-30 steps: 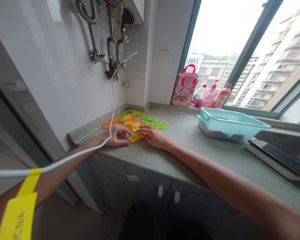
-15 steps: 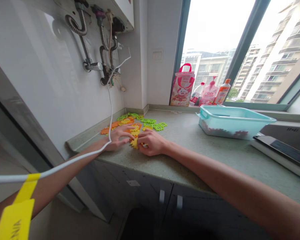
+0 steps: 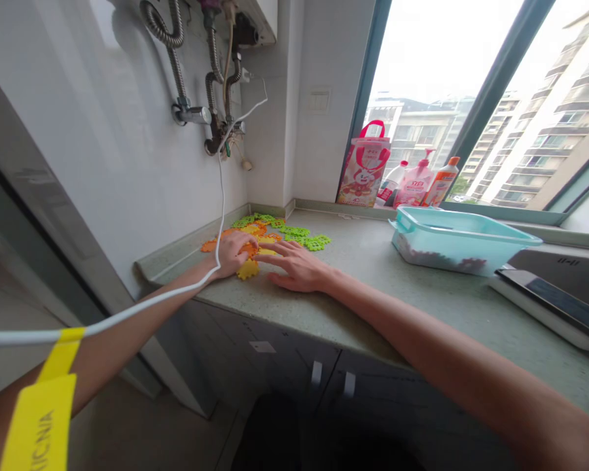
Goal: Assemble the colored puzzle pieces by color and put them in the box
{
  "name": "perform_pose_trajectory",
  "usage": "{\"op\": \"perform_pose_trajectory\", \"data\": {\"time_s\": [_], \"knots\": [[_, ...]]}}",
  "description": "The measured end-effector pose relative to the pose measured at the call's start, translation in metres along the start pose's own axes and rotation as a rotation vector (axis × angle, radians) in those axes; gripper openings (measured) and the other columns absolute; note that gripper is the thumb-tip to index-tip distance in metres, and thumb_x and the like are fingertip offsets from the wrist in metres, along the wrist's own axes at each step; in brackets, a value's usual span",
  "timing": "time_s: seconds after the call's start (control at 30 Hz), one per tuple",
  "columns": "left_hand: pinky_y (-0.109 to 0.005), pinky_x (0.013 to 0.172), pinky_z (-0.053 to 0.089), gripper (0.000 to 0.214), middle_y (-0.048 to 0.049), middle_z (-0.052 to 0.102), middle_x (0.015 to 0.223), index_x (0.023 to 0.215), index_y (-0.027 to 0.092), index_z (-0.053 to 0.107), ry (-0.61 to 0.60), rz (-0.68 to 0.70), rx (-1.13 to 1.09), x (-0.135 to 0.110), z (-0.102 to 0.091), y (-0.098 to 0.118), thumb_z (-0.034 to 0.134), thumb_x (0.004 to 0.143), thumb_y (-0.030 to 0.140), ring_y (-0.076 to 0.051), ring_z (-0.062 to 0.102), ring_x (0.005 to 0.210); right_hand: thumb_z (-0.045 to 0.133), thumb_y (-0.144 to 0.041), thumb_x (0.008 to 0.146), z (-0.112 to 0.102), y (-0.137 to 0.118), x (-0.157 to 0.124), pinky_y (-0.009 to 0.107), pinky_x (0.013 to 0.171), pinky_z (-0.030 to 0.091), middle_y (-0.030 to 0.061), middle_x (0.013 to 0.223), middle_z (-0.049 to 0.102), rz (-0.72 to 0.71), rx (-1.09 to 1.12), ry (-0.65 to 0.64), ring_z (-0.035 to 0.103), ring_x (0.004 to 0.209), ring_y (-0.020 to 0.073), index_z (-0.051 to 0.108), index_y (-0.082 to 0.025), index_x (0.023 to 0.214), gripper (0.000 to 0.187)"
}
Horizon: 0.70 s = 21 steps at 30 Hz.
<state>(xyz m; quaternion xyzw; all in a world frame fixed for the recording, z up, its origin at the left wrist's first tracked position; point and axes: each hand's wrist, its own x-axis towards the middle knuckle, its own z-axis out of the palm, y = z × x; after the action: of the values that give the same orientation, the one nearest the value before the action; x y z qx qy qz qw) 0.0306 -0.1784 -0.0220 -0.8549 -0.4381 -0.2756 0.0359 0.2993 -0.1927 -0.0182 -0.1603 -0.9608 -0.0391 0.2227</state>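
Note:
Flat plastic pieces with toothed edges lie together in the countertop's corner. Near the front edge is a yellow toothed piece [image 3: 248, 269]. My left hand [image 3: 232, 254] is closed at this cluster, its curled fingers and thumb around an orange toothed piece [image 3: 249, 249] and touching the yellow one; the exact grip is partly hidden. To the right, my right hand [image 3: 302, 267] lies low over the counter, palm down, fingers stretched toward the yellow and orange pieces. Behind its fingers are green toothed pieces [image 3: 318, 243].
A turquoise plastic tub [image 3: 464, 229] with dark pieces inside stands on the counter [image 3: 358, 261]. Right of it sits a white device with a dark panel [image 3: 559, 297]. A pink bag [image 3: 364, 171] and several bottles line the windowsill. A white cable [image 3: 220, 196] crosses before my left arm.
My right hand has let go of the yellow piece and stretched its fingers. My left hand has gone from spread to curled at the pieces. The view has shifted slightly.

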Motion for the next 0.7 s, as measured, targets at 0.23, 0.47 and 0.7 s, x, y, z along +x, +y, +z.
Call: {"op": "perform_pose_trajectory", "data": {"time_s": [0.23, 0.47, 0.7], "knots": [[-0.040, 0.124, 0.040, 0.052, -0.0042, 0.071, 0.138, 0.124, 0.023, 0.071, -0.030, -0.025, -0.028, 0.002, 0.003, -0.012, 0.049, 0.078, 0.012, -0.023, 0.060, 0.134, 0.056, -0.026, 0.103, 0.000, -0.017, 0.003, 0.043, 0.118, 0.043, 0.0072, 0.142, 0.071, -0.130, 0.138, -0.022, 0.059, 0.138, 0.0236, 0.071, -0.025, 0.136, 0.036], [-0.041, 0.118, 0.046, 0.060, -0.0076, 0.072, 0.136, 0.125, 0.020, 0.072, 0.062, -0.204, 0.148, 0.001, 0.004, -0.017, 0.047, 0.073, 0.004, -0.027, 0.062, 0.131, 0.058, -0.034, 0.103, -0.002, -0.012, 0.003, 0.046, 0.110, 0.043, 0.0103, 0.109, 0.080, 0.065, -0.008, 0.119, 0.070, 0.114, 0.0255, 0.078, -0.023, 0.095, 0.024], [-0.053, 0.116, 0.044, 0.037, -0.0108, 0.075, 0.133, 0.121, 0.021, 0.075, 0.004, -0.253, 0.232, 0.002, 0.003, 0.006, 0.058, 0.092, 0.034, -0.034, 0.064, 0.130, 0.056, -0.047, 0.105, 0.011, 0.011, 0.011, 0.050, 0.117, 0.039, 0.0186, 0.160, 0.054, 0.257, -0.014, -0.051, 0.052, 0.144, 0.0326, 0.052, -0.018, 0.157, 0.060]]}}
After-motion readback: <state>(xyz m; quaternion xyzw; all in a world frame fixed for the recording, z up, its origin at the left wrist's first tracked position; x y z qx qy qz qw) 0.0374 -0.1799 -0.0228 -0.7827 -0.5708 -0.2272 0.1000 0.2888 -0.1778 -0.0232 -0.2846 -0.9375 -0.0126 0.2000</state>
